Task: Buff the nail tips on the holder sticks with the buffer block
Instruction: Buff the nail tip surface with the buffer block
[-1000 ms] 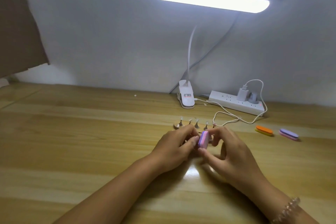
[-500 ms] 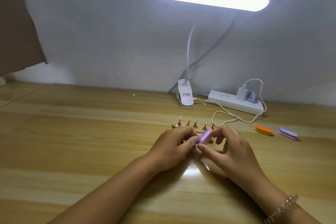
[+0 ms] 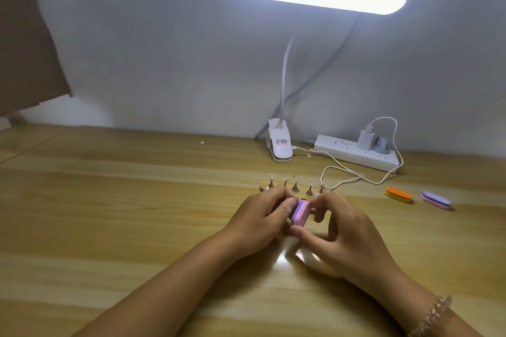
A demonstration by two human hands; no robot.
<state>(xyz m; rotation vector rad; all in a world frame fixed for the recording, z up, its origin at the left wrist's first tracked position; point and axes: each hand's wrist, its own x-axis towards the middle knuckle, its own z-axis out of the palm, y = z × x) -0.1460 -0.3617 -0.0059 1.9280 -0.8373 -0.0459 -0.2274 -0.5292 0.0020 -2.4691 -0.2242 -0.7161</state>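
Observation:
A small pink and purple buffer block [image 3: 300,213] stands on edge between my two hands, just above the wooden table. My right hand [image 3: 342,232] pinches it between thumb and fingers. My left hand [image 3: 260,221] is curled beside it, thumb tip against the block's left face, pinching a small holder stick that is almost wholly hidden by the fingers. Just behind my hands, a wooden holder base [image 3: 264,185] carries a row of several holder sticks [image 3: 295,186] with clear nail tips on top.
An orange buffer [image 3: 398,194] and a purple buffer [image 3: 436,200] lie to the right. At the back stand a clip lamp base [image 3: 279,145] and a white power strip [image 3: 353,154], with a white cable [image 3: 342,172] looping close to the holder. Brown cardboard [image 3: 24,49] hangs at far left.
The block tipped flatter half a second ago and now stands on edge again, a small rubbing stroke against my left fingertips. Both hands stay in the same spot.

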